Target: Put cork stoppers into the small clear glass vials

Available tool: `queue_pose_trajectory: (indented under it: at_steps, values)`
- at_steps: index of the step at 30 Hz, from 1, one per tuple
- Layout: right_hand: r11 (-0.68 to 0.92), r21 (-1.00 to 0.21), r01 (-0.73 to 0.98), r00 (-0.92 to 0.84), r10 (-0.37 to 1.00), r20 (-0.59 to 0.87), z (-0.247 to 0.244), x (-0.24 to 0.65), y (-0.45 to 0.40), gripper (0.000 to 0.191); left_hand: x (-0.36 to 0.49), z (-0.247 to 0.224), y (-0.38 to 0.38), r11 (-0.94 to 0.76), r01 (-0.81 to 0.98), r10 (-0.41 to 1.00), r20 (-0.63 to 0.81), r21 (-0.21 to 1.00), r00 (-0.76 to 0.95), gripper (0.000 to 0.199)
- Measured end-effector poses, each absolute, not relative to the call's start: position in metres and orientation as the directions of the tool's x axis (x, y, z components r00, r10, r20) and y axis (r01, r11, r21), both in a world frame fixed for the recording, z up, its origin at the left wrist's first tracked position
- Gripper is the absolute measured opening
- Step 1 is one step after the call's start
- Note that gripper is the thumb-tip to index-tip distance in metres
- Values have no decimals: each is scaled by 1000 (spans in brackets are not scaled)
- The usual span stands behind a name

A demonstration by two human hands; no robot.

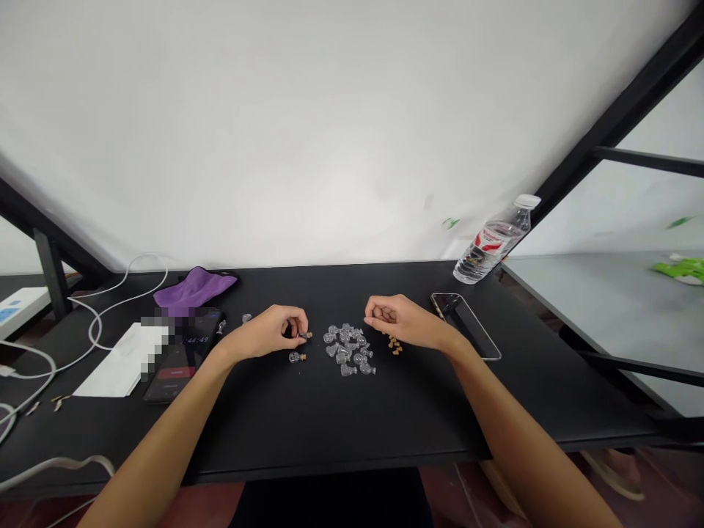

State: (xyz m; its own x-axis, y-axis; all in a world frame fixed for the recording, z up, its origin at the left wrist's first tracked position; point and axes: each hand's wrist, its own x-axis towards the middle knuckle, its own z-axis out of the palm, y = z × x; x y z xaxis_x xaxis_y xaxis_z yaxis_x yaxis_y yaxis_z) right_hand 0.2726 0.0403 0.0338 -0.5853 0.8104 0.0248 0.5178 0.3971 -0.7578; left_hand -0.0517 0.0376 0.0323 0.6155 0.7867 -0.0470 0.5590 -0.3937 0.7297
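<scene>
My left hand [272, 331] is closed in a pinch on a tiny corked glass bottle [303, 336], mostly covered by the fingers; its cork pokes out to the right. Just below that hand, a second small corked bottle [295, 358] lies on its side on the black table. Several clear mini glass bottles [347, 350] form a loose pile between my hands. My right hand [397, 320] hovers at the pile's right, fingers curled together; whatever they may hold is hidden. Under it lie several little corks [394, 345], partly covered by the hand.
At right are a phone [467, 323] and a tilted-looking water bottle [492, 242]. To the left lie a phone showing a timer [184, 359], white paper [113, 367], a purple cloth [195, 290], white cables [99, 323] and two little glass pieces [221, 326]. A white wall [330, 132] stands behind.
</scene>
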Motion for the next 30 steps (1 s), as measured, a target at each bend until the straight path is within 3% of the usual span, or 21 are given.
queue_pose_trajectory:
  at_steps: [5, 11, 18, 25, 30]
  values:
    - [432, -776, 460, -604, 793, 83, 36, 239, 23, 31, -32, 34, 29, -475, 425, 807, 188, 771, 560, 6]
    - [497, -730, 469, -623, 772, 125, 31, 221, 12, 27, -11, 30, 15, -523, 297, 756, 274, 799, 595, 5]
    - [543, -673, 502, -638, 758, 137, 35, 225, 15, 22, -7, 20, 15, -494, 295, 784, 272, 818, 558, 6]
    - [476, -706, 524, -564, 815, 131, 40, 250, 27, 28, -14, 24, 18, -452, 337, 783, 187, 826, 593, 10]
    - [370, -731, 573, -559, 829, -19, 40, 290, 45, 35, -21, 31, 19, -442, 403, 721, 51, 801, 691, 13]
